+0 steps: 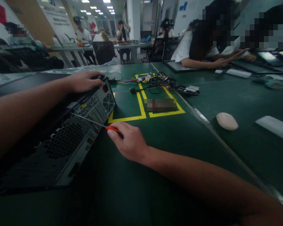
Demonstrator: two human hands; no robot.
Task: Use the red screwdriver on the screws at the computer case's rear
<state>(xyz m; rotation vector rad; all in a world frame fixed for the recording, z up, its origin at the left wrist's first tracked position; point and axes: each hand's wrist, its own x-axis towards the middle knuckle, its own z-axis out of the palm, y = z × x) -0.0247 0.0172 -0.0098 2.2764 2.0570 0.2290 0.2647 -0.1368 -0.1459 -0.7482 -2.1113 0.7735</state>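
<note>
A black computer case (61,138) lies at the left with its metal rear panel, vents and ports facing me. My left hand (87,81) bears on its upper far corner, fingers over the top and thumb along the rear edge. In my right hand (129,141) is a screwdriver (114,129) with an orange-red handle, pinched between thumb and fingers. Its long thin shaft slants up and left, and the tip meets the rear panel near the upper edge. Whether the tip sits in a screw is too small to tell.
A tangle of cables (161,80) lies beyond the case near yellow tape outlines (141,108). One outline holds a blurred-out object (160,105). To the right are a pale computer mouse (227,121) and a white bar (274,127). People sit across the table.
</note>
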